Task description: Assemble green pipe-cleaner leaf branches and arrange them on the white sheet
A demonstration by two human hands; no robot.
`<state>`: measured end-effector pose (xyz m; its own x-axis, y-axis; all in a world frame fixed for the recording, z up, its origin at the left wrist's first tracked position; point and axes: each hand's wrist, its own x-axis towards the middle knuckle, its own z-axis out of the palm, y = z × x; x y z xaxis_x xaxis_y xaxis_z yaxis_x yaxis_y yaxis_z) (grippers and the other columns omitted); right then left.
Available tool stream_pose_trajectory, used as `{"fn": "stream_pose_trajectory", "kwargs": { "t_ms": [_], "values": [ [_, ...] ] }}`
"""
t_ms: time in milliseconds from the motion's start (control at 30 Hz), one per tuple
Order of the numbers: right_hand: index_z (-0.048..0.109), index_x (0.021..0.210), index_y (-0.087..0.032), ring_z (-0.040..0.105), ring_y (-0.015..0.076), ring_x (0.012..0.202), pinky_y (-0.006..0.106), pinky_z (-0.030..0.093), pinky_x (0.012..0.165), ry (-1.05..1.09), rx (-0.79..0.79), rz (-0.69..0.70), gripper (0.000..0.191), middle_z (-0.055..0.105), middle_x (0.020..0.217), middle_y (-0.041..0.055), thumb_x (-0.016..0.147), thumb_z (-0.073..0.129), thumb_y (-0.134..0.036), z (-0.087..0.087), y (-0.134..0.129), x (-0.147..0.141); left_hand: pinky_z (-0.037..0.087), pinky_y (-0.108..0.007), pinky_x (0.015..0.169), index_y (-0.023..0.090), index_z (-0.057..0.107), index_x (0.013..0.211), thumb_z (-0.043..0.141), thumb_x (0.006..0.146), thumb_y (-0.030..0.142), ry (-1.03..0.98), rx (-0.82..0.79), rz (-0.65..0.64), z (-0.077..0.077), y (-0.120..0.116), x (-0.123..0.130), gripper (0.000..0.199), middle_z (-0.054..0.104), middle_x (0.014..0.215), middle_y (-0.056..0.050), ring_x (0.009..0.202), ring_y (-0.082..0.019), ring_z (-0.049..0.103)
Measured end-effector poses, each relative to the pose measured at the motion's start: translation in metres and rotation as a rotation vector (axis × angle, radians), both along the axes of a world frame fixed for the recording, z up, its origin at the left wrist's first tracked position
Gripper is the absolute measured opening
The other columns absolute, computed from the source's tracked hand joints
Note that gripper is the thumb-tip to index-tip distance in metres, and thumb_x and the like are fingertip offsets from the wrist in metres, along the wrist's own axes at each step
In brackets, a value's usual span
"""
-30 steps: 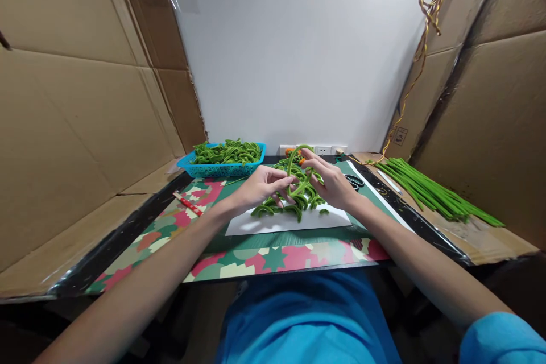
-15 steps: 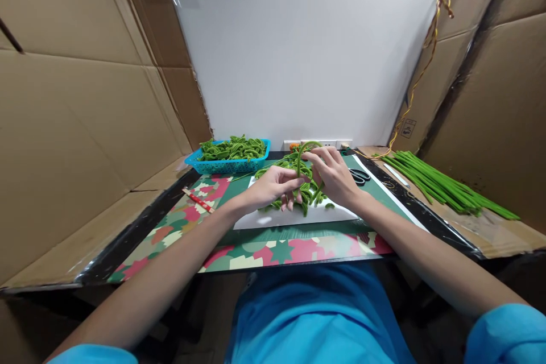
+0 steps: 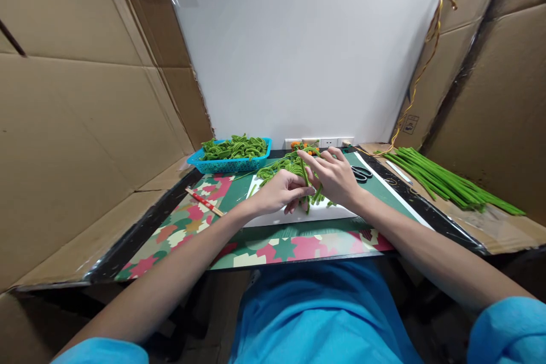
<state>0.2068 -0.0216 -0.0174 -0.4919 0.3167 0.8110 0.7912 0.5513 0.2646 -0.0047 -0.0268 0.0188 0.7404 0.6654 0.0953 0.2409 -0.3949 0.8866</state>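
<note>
Between my hands runs a fuzzy green pipe cleaner [image 3: 304,170], standing up from the fingers and bending over at its top. My left hand [image 3: 282,192] pinches its lower part between thumb and fingers. My right hand [image 3: 334,175] has its fingers curled round the same pipe cleaner just to the right, the index finger reaching toward the bend. Below and behind both hands, a loose heap of curled green pipe cleaners [image 3: 277,167] lies on a white sheet [image 3: 273,219]. The hands hide part of the heap.
At the back left stands a blue basket [image 3: 222,167] full of curled green pieces. Black-handled scissors [image 3: 362,174] lie right of my hands. Straight green stems [image 3: 447,179] and a white pen-like tool [image 3: 399,172] are at the right. A red chopstick-like stick [image 3: 203,201] lies left. Cardboard walls flank the table.
The pipe cleaner's wide loop has narrowed and sunk lower between the hands. My left hand has shifted slightly right, and the right index finger now stretches over the bend.
</note>
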Motion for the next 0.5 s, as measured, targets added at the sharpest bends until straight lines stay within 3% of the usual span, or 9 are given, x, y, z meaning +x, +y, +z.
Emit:
{"fn": "stream_pose_trajectory", "kwargs": {
  "t_ms": [200,367,500],
  "values": [
    [0.052,0.157,-0.019,0.061,0.0338,0.112,0.05,0.038,0.113,-0.043,-0.017,-0.058,0.053,0.074,0.117,0.0144,0.104,0.049,-0.015,0.002,-0.002,-0.007,0.04,-0.02,0.039,0.013,0.07,0.071,0.083,0.087,0.063,0.02,-0.08,-0.034,0.0,-0.003,0.004,0.055,0.069,0.057,-0.004,0.039,-0.01,0.054],
    [0.054,0.149,-0.018,0.057,0.0364,0.121,0.05,0.038,0.11,-0.035,0.002,-0.104,0.047,0.071,0.123,0.0168,0.103,0.049,-0.014,0.002,-0.003,-0.01,0.043,-0.02,0.039,0.012,0.072,0.074,0.083,0.087,0.063,0.006,-0.132,-0.046,-0.003,-0.004,0.005,0.053,0.064,0.051,-0.002,0.039,-0.011,0.056],
    [0.053,0.149,-0.018,0.054,0.0379,0.128,0.05,0.036,0.107,-0.033,0.029,-0.115,0.048,0.068,0.131,0.0192,0.102,0.05,-0.012,0.001,-0.005,-0.011,0.05,-0.023,0.043,0.012,0.072,0.076,0.087,0.084,0.059,0.0,-0.174,-0.046,-0.006,-0.001,0.006,0.05,0.071,0.059,-0.005,0.041,-0.012,0.059]
  ]
}}
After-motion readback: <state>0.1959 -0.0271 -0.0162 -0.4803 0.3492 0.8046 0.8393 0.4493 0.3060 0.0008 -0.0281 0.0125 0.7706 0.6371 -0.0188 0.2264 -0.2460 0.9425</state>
